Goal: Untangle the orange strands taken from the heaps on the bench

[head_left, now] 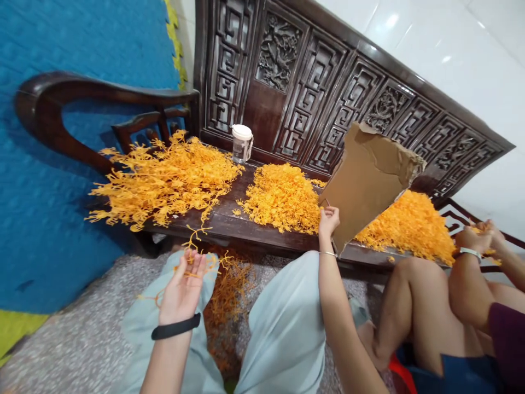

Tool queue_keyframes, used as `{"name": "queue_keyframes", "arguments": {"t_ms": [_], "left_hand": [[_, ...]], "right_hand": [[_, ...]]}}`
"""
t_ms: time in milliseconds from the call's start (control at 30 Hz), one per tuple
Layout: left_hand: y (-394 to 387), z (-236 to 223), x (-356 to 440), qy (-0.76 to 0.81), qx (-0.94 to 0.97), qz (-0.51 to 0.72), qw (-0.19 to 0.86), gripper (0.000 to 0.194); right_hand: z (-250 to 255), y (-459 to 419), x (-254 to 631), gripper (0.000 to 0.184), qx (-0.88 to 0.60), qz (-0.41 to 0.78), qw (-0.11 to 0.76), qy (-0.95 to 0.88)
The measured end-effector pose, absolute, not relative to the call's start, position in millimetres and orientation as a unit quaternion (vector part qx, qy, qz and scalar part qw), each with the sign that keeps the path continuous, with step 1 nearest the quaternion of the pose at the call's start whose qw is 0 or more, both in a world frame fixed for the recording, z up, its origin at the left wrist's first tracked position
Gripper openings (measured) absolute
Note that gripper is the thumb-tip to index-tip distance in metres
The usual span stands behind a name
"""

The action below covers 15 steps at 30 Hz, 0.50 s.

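Note:
My left hand (186, 284) is palm up above my left knee, with a black band at its wrist. Its fingers are partly curled around an orange branched plastic piece (196, 236), whose thin arms stick out past the fingertips. My right hand (329, 220) is closed in a pinch in front of the cardboard flap (359, 183). A thin tip pokes out above those fingers, too small to name. To its left lies a heap of small orange plastic pieces (283, 197). A larger heap of branched orange pieces (172, 180) spreads beyond my left hand.
The heaps rest on a dark wooden bench (235, 219) with a carved back. A lidded clear cup (241, 145) stands against it. Behind the cardboard is another orange heap (410, 227). Orange stems (229, 290) lie below. At right, another person's hands (478, 238) are close together.

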<state>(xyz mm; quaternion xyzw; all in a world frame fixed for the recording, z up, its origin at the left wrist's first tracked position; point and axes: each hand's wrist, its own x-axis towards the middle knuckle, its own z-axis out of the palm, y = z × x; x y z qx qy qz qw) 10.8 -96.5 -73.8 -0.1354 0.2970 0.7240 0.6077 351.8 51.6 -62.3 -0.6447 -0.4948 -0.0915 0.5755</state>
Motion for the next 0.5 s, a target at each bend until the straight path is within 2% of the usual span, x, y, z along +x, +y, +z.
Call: {"name": "queue_keyframes", "arguments": {"t_ms": [233,400,500], "left_hand": [[-99,-74,32,0.333,-0.039,0.688,0.644,0.037],[-105,-80,32,0.339,0.081,0.682,0.643,0.01],[-109,-79,26,0.35,0.175,0.661,0.64,0.022]], "right_hand": [[-66,65,346,0.024,-0.708,-0.055,0.546,-0.444],[-66,61,347,0.024,-0.714,-0.048,0.537,-0.446],[-65,59,348,0.026,-0.717,-0.045,0.534,-0.445]]}}
